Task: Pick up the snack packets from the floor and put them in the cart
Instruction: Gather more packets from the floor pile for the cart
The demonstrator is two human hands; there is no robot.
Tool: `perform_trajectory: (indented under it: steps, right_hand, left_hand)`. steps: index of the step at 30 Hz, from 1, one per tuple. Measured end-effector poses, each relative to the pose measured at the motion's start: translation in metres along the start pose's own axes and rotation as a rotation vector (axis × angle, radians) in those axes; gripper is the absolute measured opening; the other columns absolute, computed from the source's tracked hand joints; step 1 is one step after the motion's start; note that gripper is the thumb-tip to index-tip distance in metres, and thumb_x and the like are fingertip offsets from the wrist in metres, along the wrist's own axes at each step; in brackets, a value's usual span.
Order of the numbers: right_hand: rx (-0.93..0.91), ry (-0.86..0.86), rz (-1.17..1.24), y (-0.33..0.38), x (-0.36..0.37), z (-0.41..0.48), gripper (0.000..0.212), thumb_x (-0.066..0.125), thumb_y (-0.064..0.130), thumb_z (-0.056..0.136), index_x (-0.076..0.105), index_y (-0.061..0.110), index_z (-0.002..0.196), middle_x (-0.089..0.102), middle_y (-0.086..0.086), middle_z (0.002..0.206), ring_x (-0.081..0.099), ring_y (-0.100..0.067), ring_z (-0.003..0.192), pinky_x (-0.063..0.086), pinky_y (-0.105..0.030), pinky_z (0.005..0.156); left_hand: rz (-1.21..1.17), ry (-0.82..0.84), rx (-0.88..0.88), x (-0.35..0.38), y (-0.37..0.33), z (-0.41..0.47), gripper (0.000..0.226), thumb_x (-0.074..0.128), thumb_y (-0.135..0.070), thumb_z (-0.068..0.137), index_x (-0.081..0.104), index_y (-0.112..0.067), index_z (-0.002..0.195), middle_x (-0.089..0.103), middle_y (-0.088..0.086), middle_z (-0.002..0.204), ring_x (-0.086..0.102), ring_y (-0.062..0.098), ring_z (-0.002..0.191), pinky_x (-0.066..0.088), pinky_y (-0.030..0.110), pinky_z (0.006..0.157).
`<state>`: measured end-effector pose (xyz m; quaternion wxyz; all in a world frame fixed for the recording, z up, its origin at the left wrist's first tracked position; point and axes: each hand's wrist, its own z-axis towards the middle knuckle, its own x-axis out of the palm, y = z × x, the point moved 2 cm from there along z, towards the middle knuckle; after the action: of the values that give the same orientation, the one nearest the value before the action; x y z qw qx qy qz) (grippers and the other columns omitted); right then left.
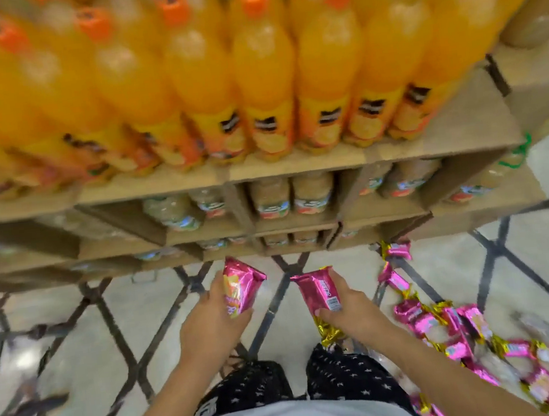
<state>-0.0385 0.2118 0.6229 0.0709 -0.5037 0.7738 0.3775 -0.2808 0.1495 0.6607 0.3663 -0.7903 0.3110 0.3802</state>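
Fingers (326,311) of each hand wrap one pink snack packet (241,290). Both packets are lifted; next comes finding the cart, which is unseen.

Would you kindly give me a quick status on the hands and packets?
Left hand and right hand each gripping one pink packet. More packets piled at right. Nothing blocking.

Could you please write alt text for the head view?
Seen from above, the left hand and right hand each hold a pink packet over a wire cart. More packets lie at right; orange bottles fill a shelf ahead.
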Motion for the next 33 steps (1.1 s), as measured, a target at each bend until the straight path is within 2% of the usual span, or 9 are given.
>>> perform_trajectory:
  steps: [5, 7, 10, 13, 16, 19, 22, 27, 33]
  right_hand:
    - [-0.087, 0.093, -0.038, 0.108, 0.075, 0.01, 0.086, 0.067, 0.037, 0.089, 0.012, 0.024, 0.154, 0.059, -0.009, 0.132, 0.062, -0.024, 0.108, 0.048, -0.027, 0.083]
    - [-0.143, 0.145, -0.057, 0.153, 0.112, 0.011, 0.081, 0.069, 0.034, 0.088, 0.02, 0.023, 0.151, 0.06, -0.006, 0.13, 0.06, -0.021, 0.103, 0.046, -0.025, 0.082]
    - [-0.205, 0.246, -0.146, 0.215, 0.169, 0.015, 0.078, 0.07, 0.032, 0.087, 0.024, 0.021, 0.149, 0.06, -0.005, 0.128, 0.055, -0.015, 0.095, 0.042, -0.022, 0.078]
    - [-0.255, 0.336, -0.233, 0.267, 0.22, 0.022, 0.08, 0.072, 0.032, 0.085, 0.025, 0.023, 0.148, 0.061, -0.005, 0.128, 0.06, -0.019, 0.104, 0.047, -0.026, 0.084]
    - [-0.329, 0.422, -0.322, 0.318, 0.262, 0.024, 0.08, 0.074, 0.031, 0.083, 0.027, 0.023, 0.147, 0.06, -0.005, 0.13, 0.06, -0.021, 0.112, 0.047, -0.026, 0.089]
    - [-0.403, 0.5, -0.395, 0.366, 0.298, 0.03, 0.083, 0.075, 0.03, 0.082, 0.026, 0.022, 0.148, 0.059, -0.004, 0.132, 0.058, -0.02, 0.116, 0.048, -0.033, 0.099]
    - [-0.493, 0.563, -0.463, 0.416, 0.332, 0.04, 0.083, 0.076, 0.033, 0.08, 0.027, 0.023, 0.147, 0.058, -0.002, 0.132, 0.058, -0.018, 0.115, 0.049, -0.037, 0.1]
    - [-0.621, 0.647, -0.5, 0.518, 0.379, 0.067, 0.079, 0.075, 0.035, 0.081, 0.03, 0.026, 0.145, 0.058, 0.002, 0.129, 0.057, -0.014, 0.11, 0.046, -0.027, 0.091]
    - [-0.694, 0.723, -0.507, 0.638, 0.413, 0.095, 0.074, 0.075, 0.032, 0.082, 0.033, 0.023, 0.143, 0.059, 0.003, 0.124, 0.058, -0.015, 0.111, 0.047, -0.027, 0.091]
  left_hand:
    - [-0.079, -0.135, -0.176, -0.045, 0.117, -0.028, 0.083, 0.062, -0.051, 0.087, 0.02, -0.025, 0.153, 0.061, 0.007, 0.121, 0.062, 0.028, 0.105, 0.043, 0.031, 0.069]
    - [-0.108, -0.177, -0.273, -0.063, 0.167, -0.042, 0.081, 0.062, -0.051, 0.087, 0.021, -0.024, 0.152, 0.061, 0.007, 0.119, 0.063, 0.027, 0.102, 0.04, 0.03, 0.066]
    - [-0.198, -0.241, -0.433, -0.082, 0.239, -0.068, 0.081, 0.065, -0.05, 0.085, 0.024, -0.022, 0.15, 0.062, 0.009, 0.113, 0.063, 0.029, 0.098, 0.045, 0.032, 0.068]
    - [-0.305, -0.314, -0.6, -0.093, 0.3, -0.097, 0.074, 0.067, -0.054, 0.08, 0.034, -0.027, 0.141, 0.066, 0.005, 0.104, 0.065, 0.028, 0.091, 0.053, 0.036, 0.07]
    - [-0.408, -0.376, -0.737, -0.1, 0.343, -0.122, 0.066, 0.068, -0.052, 0.079, 0.039, -0.029, 0.133, 0.067, 0.0, 0.096, 0.066, 0.024, 0.083, 0.053, 0.035, 0.067]
    - [-0.462, -0.427, -0.85, -0.106, 0.372, -0.135, 0.07, 0.068, -0.047, 0.081, 0.035, -0.027, 0.14, 0.066, 0.003, 0.107, 0.065, 0.026, 0.092, 0.046, 0.031, 0.066]
    - [-0.481, -0.492, -0.912, -0.12, 0.397, -0.133, 0.073, 0.066, -0.051, 0.083, 0.033, -0.025, 0.142, 0.065, 0.005, 0.11, 0.065, 0.029, 0.095, 0.048, 0.033, 0.069]
    - [-0.402, -0.522, -1.038, -0.165, 0.445, -0.1, 0.083, 0.062, -0.048, 0.087, 0.018, -0.025, 0.153, 0.058, 0.008, 0.125, 0.061, 0.029, 0.109, 0.049, 0.036, 0.08]
    - [-0.439, -0.628, -1.141, -0.232, 0.493, -0.058, 0.085, 0.065, -0.05, 0.085, 0.02, -0.025, 0.152, 0.057, 0.008, 0.13, 0.059, 0.027, 0.113, 0.049, 0.035, 0.086]
